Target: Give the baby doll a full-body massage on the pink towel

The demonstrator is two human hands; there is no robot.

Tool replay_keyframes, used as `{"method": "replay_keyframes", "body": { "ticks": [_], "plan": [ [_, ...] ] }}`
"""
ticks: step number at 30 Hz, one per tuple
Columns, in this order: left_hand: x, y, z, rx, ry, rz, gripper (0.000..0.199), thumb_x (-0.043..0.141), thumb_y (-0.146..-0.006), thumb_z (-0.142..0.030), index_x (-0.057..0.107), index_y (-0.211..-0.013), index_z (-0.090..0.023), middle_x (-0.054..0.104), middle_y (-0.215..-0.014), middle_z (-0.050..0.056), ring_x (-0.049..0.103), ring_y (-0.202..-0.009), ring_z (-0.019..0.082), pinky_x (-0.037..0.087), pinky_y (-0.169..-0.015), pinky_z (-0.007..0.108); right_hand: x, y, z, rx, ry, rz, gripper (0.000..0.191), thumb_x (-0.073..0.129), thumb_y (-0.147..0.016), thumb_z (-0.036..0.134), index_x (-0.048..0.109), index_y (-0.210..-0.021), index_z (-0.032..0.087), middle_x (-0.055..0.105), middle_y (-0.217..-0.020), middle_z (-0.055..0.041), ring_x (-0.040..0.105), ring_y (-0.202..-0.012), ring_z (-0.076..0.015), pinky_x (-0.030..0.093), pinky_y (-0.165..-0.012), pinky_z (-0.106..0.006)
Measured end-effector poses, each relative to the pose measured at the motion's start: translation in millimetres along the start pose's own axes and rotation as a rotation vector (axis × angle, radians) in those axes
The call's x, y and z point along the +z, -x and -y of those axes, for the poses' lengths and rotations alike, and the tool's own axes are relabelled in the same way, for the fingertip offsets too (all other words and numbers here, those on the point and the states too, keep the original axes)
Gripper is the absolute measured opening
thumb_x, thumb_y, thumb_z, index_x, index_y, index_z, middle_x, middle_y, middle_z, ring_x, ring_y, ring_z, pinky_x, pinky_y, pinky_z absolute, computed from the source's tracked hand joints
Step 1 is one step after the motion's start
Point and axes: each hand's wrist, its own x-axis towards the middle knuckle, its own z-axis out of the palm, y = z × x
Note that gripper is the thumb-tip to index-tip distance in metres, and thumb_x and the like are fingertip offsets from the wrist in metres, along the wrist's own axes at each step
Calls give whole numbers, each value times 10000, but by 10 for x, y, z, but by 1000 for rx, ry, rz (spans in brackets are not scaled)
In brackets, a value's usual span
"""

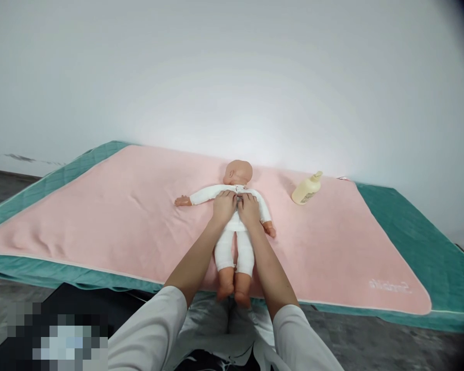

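A baby doll (235, 223) in a white cloth suit lies on the pink mat, apparently face down, its bald head turned to the left. One doll arm stretches out to the left; the other angles down to the right. My left hand (225, 205) rests palm down on the left side of the doll's upper back, fingers laid out. Beside it, my right hand (249, 207) lies the same way on the right side. A narrow strip of the back shows between the two hands. The doll's bare feet point toward me.
A pale yellow pump bottle (306, 190) lies tilted on the pink mat (332, 247), right of the doll. Under the mat is a green quilted pad (417, 232). A white wall (232, 77) rises behind. At lower left is a dark surface (73, 296) with a blurred-out patch.
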Motion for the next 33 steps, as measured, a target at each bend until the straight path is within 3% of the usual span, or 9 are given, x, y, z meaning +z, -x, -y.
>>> {"method": "replay_keyframes", "body": {
  "ticks": [4, 8, 24, 29, 33],
  "plan": [
    [35, 83, 40, 25, 81, -74, 276, 397, -924, -196, 629, -1070, -162, 651, -1118, 88, 553, -1042, 232, 428, -940, 370, 29, 29, 3, -28, -33, -62, 320, 393, -890, 158, 593, -1140, 156, 586, -1206, -121, 475, -1146, -255, 364, -1003, -407],
    [52, 93, 43, 10, 63, -76, 340, 424, -911, -214, 577, -1211, -162, 600, -1268, 91, 493, -1186, 254, 391, -994, 405, 56, 32, -12, -38, -18, -62, 369, 383, -913, 182, 543, -1244, 147, 554, -1294, -124, 445, -1218, -244, 333, -1052, -420],
    [80, 43, 35, -21, -19, 24, 327, 391, -927, -233, 608, -1164, -174, 630, -1230, 96, 515, -1156, 264, 419, -950, 435, 40, -15, -2, 38, 20, 52, 342, 397, -937, 232, 595, -1203, 149, 601, -1254, -113, 500, -1178, -285, 379, -1012, -437],
    [64, 83, 134, 33, 89, 27, 349, 417, -929, -249, 567, -1233, -168, 595, -1295, 79, 491, -1217, 234, 388, -1041, 417, 1, 68, -35, -43, -82, -21, 348, 402, -924, 203, 586, -1209, 124, 604, -1252, -125, 502, -1200, -234, 351, -1075, -401],
    [-67, 345, 166, 161, 134, -72, 329, 419, -924, -214, 560, -1214, -143, 563, -1293, 109, 469, -1237, 232, 381, -1065, 416, -112, 359, -6, -65, -252, -138, 363, 383, -928, 215, 562, -1228, 116, 539, -1288, -142, 465, -1241, -219, 355, -1092, -377]
  ]
}}
